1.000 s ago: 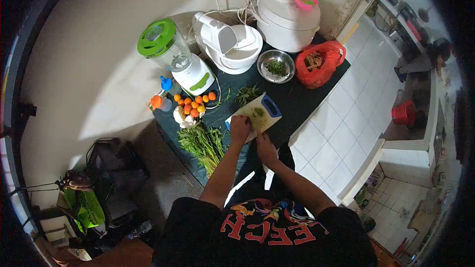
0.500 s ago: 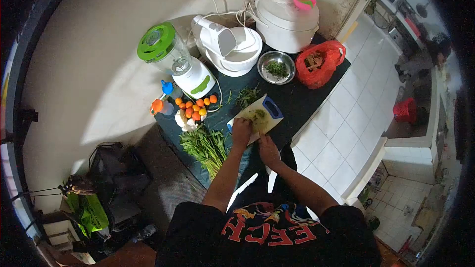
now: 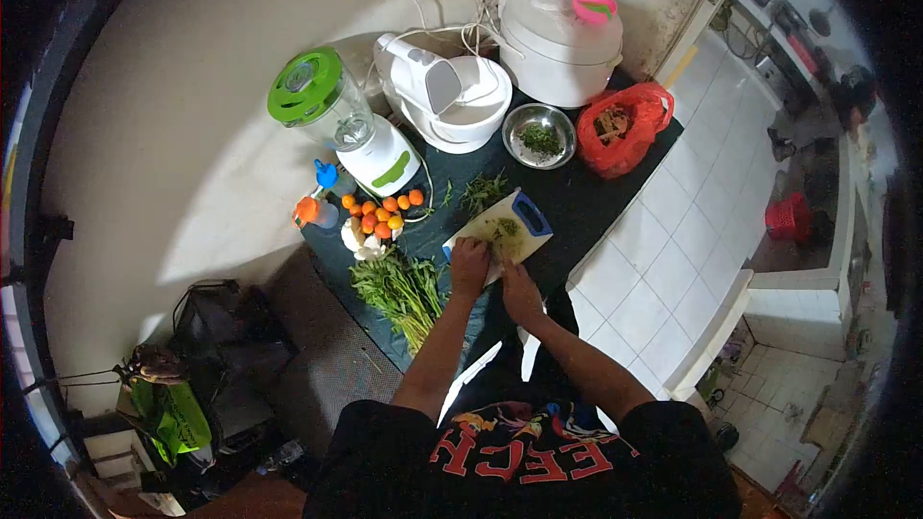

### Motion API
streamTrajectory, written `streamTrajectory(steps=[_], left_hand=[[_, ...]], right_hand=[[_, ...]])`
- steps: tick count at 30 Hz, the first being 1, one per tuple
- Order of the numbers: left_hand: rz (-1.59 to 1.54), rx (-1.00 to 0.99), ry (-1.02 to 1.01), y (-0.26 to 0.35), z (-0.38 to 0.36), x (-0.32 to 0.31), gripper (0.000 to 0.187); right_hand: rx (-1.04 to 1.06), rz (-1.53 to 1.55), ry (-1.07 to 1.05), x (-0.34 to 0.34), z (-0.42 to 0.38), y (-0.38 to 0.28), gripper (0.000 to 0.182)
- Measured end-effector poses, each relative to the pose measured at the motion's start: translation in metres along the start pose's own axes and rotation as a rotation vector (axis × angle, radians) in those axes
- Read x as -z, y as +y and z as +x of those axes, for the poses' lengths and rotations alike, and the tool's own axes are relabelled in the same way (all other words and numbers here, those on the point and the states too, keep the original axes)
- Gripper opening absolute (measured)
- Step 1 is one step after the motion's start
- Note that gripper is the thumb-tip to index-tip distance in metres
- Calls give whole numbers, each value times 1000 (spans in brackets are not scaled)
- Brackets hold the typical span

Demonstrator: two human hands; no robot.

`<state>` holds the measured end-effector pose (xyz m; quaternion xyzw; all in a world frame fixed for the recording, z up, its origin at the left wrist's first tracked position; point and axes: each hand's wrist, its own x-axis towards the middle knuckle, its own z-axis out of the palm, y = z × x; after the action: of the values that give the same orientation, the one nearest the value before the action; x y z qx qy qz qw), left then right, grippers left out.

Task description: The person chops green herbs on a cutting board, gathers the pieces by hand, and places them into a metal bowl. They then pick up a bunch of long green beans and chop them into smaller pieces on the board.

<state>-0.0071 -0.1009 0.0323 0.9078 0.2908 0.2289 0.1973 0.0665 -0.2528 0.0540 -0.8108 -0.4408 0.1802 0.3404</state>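
Note:
My left hand (image 3: pixel 470 267) is curled on the near left part of a white cutting board (image 3: pixel 526 242) with blue ends. Whatever lies under its fingers is hidden. My right hand (image 3: pixel 522 298) is closed at the board's near edge, close beside the left; what it grips is too thin and dark to make out. Finely chopped greens (image 3: pixel 505 227) lie on the board just beyond my hands. Loose green leaves (image 3: pixel 483 193) rest on the table past the board. A bunch of leafy stems (image 3: pixel 399 294) lies left of my left hand.
Small orange tomatoes (image 3: pixel 383 215) and white garlic bulbs (image 3: pixel 367 248) sit left of the board. Behind stand a blender (image 3: pixel 377 156), a stand mixer (image 3: pixel 461 115) and a white cooker (image 3: pixel 558 48). A metal bowl of cut greens (image 3: pixel 538 160) and a red plastic bag (image 3: pixel 625 149) stand at the back right.
My hands make only a very small movement at the board. The whole view shifts slightly; the other things keep their places.

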Motion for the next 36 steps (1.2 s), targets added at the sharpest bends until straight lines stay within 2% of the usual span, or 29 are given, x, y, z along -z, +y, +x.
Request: streamTrajectory(steps=[4, 7, 9, 10, 12, 16, 18, 22, 24, 25, 27, 28, 30, 36], left_hand=[[20, 23, -30, 1, 5, 2, 17], [6, 13, -38, -1, 4, 3, 15], [5, 46, -22, -1, 6, -1, 15], [3, 84, -14, -1, 5, -3, 15], [21, 104, -35, -4, 4, -6, 15], [17, 71, -21, -3, 5, -4, 13], [7, 54, -20, -1, 6, -2, 14], [16, -40, 51, -1, 5, 1, 14], [-1, 30, 46, 2, 3, -1, 14], [-19, 97, 43, 4, 3, -2, 14], [-4, 104, 42, 3, 2, -4, 14], [11, 110, 43, 2, 2, -5, 14], [19, 122, 21, 1, 3, -5, 14], [14, 110, -28, 3, 4, -1, 13]], right_hand=[[-126, -72, -144, 5, -14, -5, 54], [-74, -90, -111, -11, -9, 6, 56], [-17, -121, -121, -17, 6, 13, 69], [-17, -121, -120, -18, 8, 13, 69], [61, -173, 56, -15, 9, 9, 67], [72, -47, 50, 1, -6, 0, 66], [-29, -139, -136, 1, -21, -1, 67], [-77, -180, -150, -9, -13, 2, 65], [-20, -88, -62, -14, -3, 5, 54], [-21, -86, -64, -21, 4, 11, 54], [166, -108, 169, -26, 16, 14, 53], [167, -108, 170, -23, 14, 11, 53], [22, -46, 31, -16, 8, 6, 54], [-113, -66, -129, -3, -17, -8, 52]])
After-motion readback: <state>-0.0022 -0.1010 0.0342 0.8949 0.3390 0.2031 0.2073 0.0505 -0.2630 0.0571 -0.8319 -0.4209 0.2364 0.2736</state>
